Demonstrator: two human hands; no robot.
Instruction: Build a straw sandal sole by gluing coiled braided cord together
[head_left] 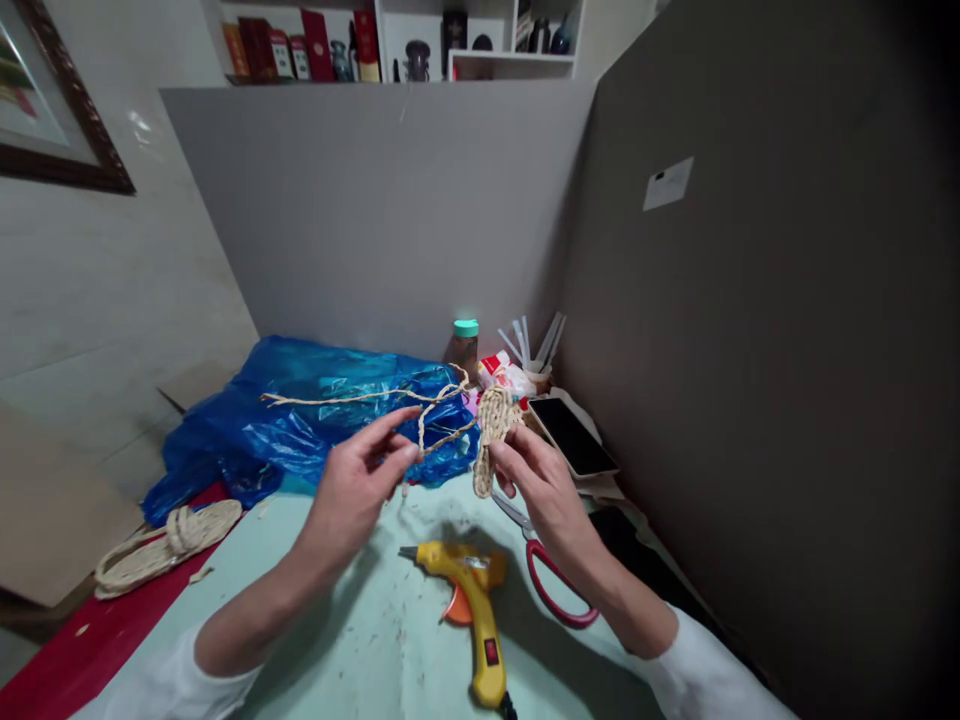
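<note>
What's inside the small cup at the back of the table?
Pale, translucent sticks stand in the cup, fanning out above its rim. Their lower ends and the cup's bottom are hidden.

Here's the woven straw piece [493, 440], pale, knobbly and sole-shaped, standing nearly upright, narrow end down, raised beyond the glue gun [472, 590]. And there's the thin, tan twisted cord [345, 399], kinking and looping beside it, one loose end stretching out beyond and left of the glue gun.
</note>
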